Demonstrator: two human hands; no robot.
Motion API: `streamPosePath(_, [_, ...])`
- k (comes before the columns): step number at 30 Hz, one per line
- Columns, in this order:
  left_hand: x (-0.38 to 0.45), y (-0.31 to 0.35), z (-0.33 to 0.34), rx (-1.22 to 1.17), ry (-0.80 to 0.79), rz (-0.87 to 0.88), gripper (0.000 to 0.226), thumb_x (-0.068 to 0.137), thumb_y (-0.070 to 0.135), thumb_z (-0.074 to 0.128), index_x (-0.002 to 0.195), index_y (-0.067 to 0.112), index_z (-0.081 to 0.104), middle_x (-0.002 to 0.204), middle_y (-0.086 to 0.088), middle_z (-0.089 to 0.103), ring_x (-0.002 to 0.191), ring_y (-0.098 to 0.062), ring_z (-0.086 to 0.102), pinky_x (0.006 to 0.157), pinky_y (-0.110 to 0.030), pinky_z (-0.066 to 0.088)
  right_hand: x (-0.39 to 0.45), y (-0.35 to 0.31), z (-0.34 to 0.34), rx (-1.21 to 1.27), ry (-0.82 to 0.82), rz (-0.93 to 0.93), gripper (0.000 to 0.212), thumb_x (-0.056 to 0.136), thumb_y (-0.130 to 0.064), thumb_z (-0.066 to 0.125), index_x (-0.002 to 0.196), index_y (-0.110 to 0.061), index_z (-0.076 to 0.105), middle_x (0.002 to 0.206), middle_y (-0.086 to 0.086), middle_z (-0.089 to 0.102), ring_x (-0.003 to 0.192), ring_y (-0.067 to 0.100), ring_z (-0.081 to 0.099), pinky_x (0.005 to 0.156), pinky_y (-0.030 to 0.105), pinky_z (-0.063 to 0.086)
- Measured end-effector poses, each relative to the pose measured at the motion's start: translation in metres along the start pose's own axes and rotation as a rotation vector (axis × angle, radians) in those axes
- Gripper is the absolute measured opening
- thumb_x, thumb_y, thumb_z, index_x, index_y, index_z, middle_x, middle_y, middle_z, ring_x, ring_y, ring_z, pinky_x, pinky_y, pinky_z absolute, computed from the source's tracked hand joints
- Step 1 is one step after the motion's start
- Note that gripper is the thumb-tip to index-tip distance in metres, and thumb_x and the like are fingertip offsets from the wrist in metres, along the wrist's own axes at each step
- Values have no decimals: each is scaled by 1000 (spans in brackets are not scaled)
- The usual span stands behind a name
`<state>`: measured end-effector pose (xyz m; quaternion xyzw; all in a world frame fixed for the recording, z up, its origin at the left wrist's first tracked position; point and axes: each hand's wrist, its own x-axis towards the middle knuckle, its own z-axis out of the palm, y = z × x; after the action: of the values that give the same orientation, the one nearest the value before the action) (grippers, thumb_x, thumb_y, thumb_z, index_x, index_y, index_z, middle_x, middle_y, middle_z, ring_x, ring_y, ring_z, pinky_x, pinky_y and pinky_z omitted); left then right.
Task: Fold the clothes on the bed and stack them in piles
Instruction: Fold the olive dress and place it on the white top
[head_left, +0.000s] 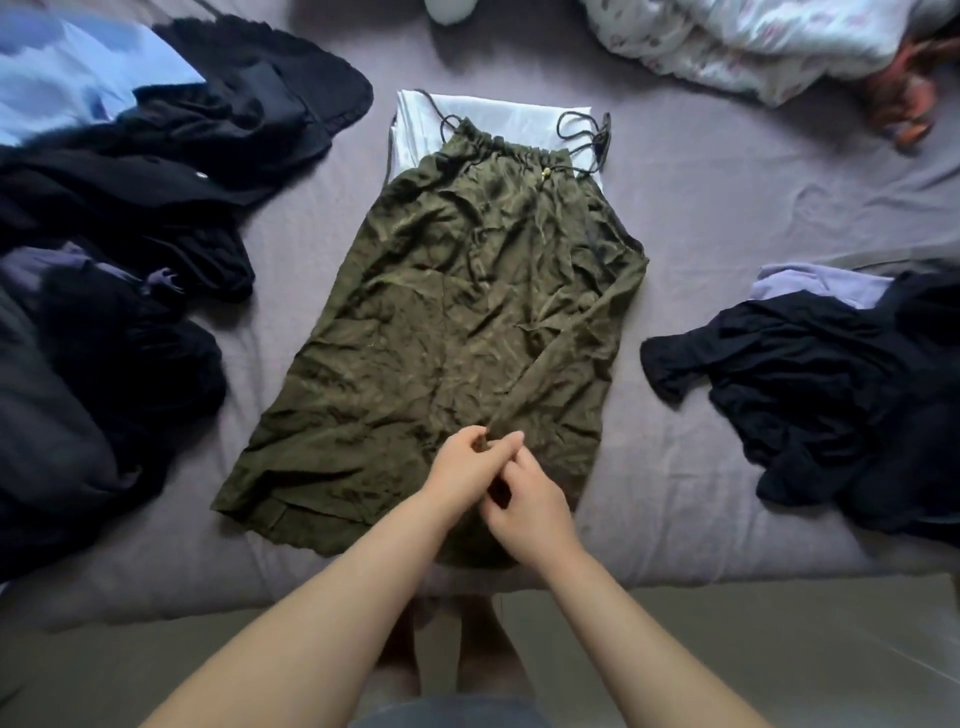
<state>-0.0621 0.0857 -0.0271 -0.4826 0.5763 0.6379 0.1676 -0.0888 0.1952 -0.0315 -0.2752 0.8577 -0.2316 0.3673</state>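
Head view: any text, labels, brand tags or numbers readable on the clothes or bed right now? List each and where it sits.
None readable.
Crumpled olive-green drawstring garment: no print or tag visible; only a small gold bead at the waist cord.
Folded white cloth under its top edge: blank.
Black clothes heap and dark navy pile: no lettering visible.
White quilt: faint pattern, blurred, no words.

Creased matt olive cloth dress (457, 312), smooth white satin-like cloth (498, 117), matt mauve bedsheet (727, 218)
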Motion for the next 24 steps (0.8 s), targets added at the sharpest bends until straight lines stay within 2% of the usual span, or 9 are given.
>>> streamPosePath(2, [7,-13,-7,100,116,-28,27,93,30,59,115,14,62,107,-2,66,101,-17,60,82,-23,43,6,-4,-1,43,-142,-35,33,84,-28,62,115,-20,67,133,-13,53,113,10,56,92,32,49])
streamPosePath(4, [9,-29,-15,145,199,-21,31,96,20,54,122,5,61,122,-11,64,114,-23,57,92,-23,39,20,0,-16,137,-205,10,20,82,-32,63,99,-27,72,111,-14,67,97,7,64,88,32,51])
streamPosePath(7, [3,-46,-14,173,229,41,30,97,19,52,123,7,62,121,-7,65,115,-21,57,90,-21,39,65,16,-60,206,4,139,11,85,-22,62,84,-29,70,85,-6,71,79,13,66,82,33,53])
streamPosePath(10, [-5,-50,-7,172,234,141,27,97,19,51,119,10,64,107,3,63,108,-15,58,82,-13,34,135,27,-116,24,266,182,16,90,-23,58,99,-14,69,97,3,67,92,20,61,81,26,44])
streamPosePath(13, [4,-38,-3,100,356,178,19,97,11,49,108,9,64,97,7,55,95,-11,52,74,-12,29,209,30,-155,-151,419,191,35,89,-30,58,118,-10,61,120,12,57,116,29,52,92,32,41])
streamPosePath(17, [35,-23,-9,33,547,98,25,98,13,41,112,5,59,105,-12,63,103,-32,57,79,-31,37,278,25,-176,-229,443,330,64,87,-47,61,136,-10,42,138,16,41,133,33,35,105,44,34])
streamPosePath(19, [47,-26,-11,34,564,106,15,96,21,46,88,12,55,84,-12,64,91,-38,59,76,-39,42,301,25,-177,-168,383,406,79,83,-53,65,141,-10,34,143,17,34,134,34,34,108,43,32])
streamPosePath(21, [54,-34,-11,72,508,83,32,87,47,54,81,16,53,77,-4,64,84,-33,62,74,-40,49,317,26,-175,-129,324,476,94,77,-56,71,145,-8,26,146,18,30,135,35,35,109,42,32])
streamPosePath(24, [56,-49,-5,119,371,58,73,66,76,49,105,17,67,98,6,72,95,-13,66,87,-37,53,327,33,-174,-162,347,511,91,74,-46,78,141,-7,31,144,18,35,133,34,38,107,40,34])
